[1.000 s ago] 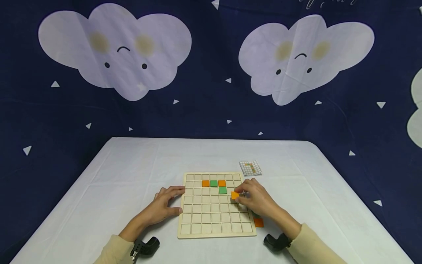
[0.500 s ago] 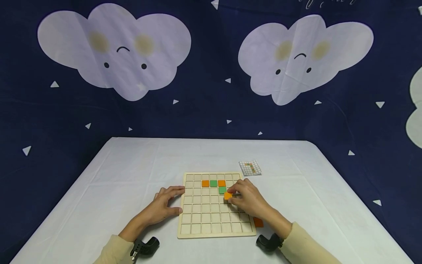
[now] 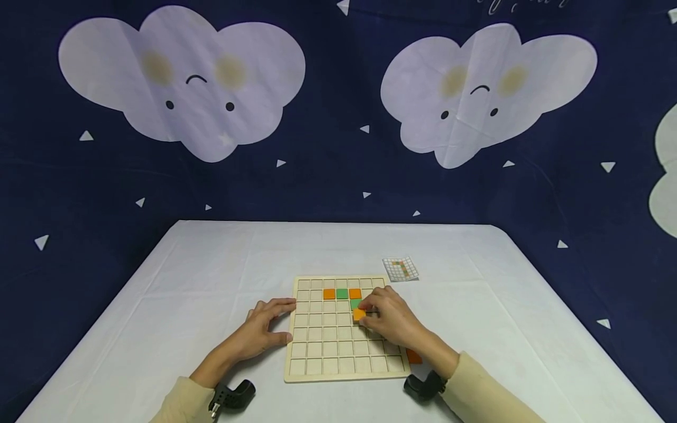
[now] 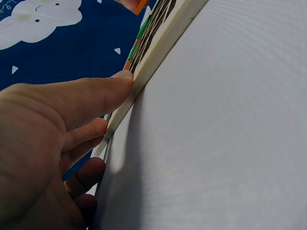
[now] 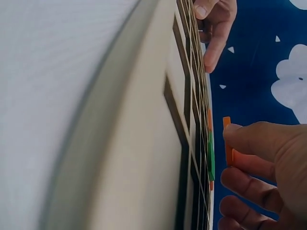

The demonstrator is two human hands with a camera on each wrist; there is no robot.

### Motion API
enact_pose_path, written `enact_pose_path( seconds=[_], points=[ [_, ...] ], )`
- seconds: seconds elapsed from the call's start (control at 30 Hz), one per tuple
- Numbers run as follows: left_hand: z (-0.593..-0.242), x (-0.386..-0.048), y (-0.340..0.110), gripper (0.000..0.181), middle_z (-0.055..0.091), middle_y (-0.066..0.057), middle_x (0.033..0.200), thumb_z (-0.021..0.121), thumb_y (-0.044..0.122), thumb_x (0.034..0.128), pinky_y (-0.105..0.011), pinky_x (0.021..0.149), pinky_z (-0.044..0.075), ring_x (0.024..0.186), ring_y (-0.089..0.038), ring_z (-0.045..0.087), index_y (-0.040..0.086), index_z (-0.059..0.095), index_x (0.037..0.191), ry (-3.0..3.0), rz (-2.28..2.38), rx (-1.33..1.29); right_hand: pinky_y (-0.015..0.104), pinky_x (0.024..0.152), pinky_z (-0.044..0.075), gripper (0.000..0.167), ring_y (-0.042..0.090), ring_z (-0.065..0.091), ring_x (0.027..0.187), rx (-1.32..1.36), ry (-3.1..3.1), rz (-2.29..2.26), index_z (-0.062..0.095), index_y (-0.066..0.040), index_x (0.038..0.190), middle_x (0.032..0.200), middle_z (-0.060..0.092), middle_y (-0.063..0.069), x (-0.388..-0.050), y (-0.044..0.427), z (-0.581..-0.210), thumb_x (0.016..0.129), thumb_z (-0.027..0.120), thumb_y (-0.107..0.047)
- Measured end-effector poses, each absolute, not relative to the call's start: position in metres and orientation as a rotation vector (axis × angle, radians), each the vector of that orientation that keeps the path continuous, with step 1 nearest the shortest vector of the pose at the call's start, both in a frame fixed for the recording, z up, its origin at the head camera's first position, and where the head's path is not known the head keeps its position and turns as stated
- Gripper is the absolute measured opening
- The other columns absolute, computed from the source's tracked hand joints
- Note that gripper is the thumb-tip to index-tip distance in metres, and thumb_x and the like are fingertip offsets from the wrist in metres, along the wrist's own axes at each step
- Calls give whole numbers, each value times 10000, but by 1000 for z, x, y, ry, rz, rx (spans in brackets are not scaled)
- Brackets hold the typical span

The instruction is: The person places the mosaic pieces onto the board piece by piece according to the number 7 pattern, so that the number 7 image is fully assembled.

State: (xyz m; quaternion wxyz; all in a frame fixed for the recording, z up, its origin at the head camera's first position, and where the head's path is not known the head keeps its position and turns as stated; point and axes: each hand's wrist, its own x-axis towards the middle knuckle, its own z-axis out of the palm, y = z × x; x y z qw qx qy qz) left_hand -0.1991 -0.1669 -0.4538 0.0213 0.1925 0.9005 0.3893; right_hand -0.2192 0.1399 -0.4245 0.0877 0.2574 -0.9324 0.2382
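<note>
A light wooden grid board (image 3: 346, 378) lies on the white table. My right hand (image 3: 394, 317) pinches a square orange tile (image 3: 359, 316) between thumb and fingers. In the right wrist view this orange tile (image 5: 228, 141) is slightly apart from the grid's surface. Just behind it a green tile (image 3: 356, 303) sits in a cell, partly covered by the fingers. Farther back, an orange tile (image 3: 329, 294), a green tile (image 3: 342, 294) and another orange tile (image 3: 355, 293) form a row. My left hand (image 3: 259, 330) touches the board's left edge with its thumb and fingers spread.
Behind the board's far right corner lies a small card (image 3: 400, 270) printed with a coloured grid pattern. On the table by the board's right edge, a darker orange tile (image 3: 414, 356) shows partly beneath my right forearm. A dark blue cloud-print cloth (image 3: 338, 176) hangs behind the table.
My right hand has moved left across the board with the orange tile, from the right-hand columns to just in front of the lone green tile. The left hand stays in place.
</note>
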Motion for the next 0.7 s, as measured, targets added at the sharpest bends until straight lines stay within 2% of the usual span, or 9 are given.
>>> enact_pose_path(
  seconds=[0.37,0.7],
  points=[
    [-454,-199,-167,611,464,-6,1432,758,263,759,-425,915,221,1077,-152,374,134,550,1319,2796,1204,593,280,746,401,193,69,450,826,776,-2795,654,721,-161,927,876,602,-84,-222,139,-429,757,770,-239],
    [-454,-199,-167,610,473,2,1425,762,256,754,-364,877,233,1024,-117,375,136,556,1315,2810,1192,600,304,799,417,202,71,468,831,823,-2789,598,718,-169,920,879,603,-91,-225,139,-432,756,772,-272]
  ],
)
